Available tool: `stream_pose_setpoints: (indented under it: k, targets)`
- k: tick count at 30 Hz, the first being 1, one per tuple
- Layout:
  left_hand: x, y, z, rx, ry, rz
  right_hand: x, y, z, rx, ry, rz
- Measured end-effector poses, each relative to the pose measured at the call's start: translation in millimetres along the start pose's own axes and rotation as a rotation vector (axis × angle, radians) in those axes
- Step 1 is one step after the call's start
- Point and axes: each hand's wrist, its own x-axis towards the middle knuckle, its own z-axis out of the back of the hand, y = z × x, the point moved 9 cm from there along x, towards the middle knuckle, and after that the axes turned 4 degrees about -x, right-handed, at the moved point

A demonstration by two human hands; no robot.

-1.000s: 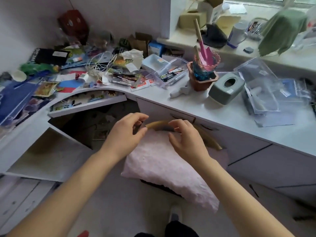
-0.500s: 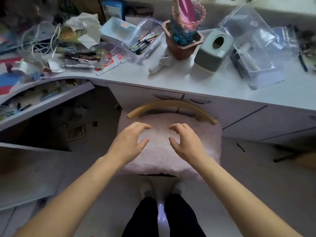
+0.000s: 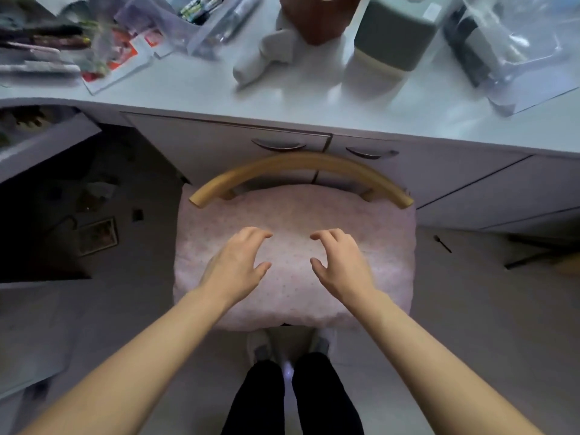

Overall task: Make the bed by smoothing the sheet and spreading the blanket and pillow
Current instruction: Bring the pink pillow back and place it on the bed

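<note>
A pale pink dotted pillow (image 3: pixel 370 221) lies flat on a chair seat straight below me. Behind it curves the chair's wooden backrest (image 3: pixel 301 166), close to the desk drawers. My left hand (image 3: pixel 237 262) hovers over the pillow's left middle, fingers loosely curled, holding nothing. My right hand (image 3: pixel 340 262) mirrors it over the right middle, also empty. Whether the fingertips touch the fabric I cannot tell. No bed, sheet or blanket is in view.
A white desk (image 3: pixel 314 102) runs across the top, cluttered with pens, clear plastic boxes, a grey tissue box (image 3: pixel 395 36) and a brown pot. Two drawer handles sit behind the chair. A dark knee space opens at the left. My legs and feet stand below the chair.
My hands let go of the chair's backrest and drew back over the pillow. The view tilted down, so the pillow and chair now fill the middle.
</note>
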Motion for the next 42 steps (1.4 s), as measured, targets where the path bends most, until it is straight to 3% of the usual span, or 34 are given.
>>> stream_pose_setpoints:
  k: [10,16,22,26,37,42]
  targets:
    - [47,46,-86,0.170,0.074,0.010,31,-61,-78,-0.162,0.046,-0.032]
    - [56,51,-98,0.308,-0.047,-0.063,47,-73,-99,-0.252,0.009,-0.031]
    - [71,64,-101,0.391,-0.060,-0.009,57,-84,-112,-0.304,0.040,-0.093]
    - [75,70,-109,0.378,-0.045,-0.001,61,-86,-118,-0.289,0.085,-0.114]
    - [71,57,-118,0.278,-0.090,-0.027,52,-70,-117,-0.241,-0.108,-0.036]
    - [62,50,-106,0.214,-0.108,-0.033,44,-69,-108,-0.192,-0.114,-0.070]
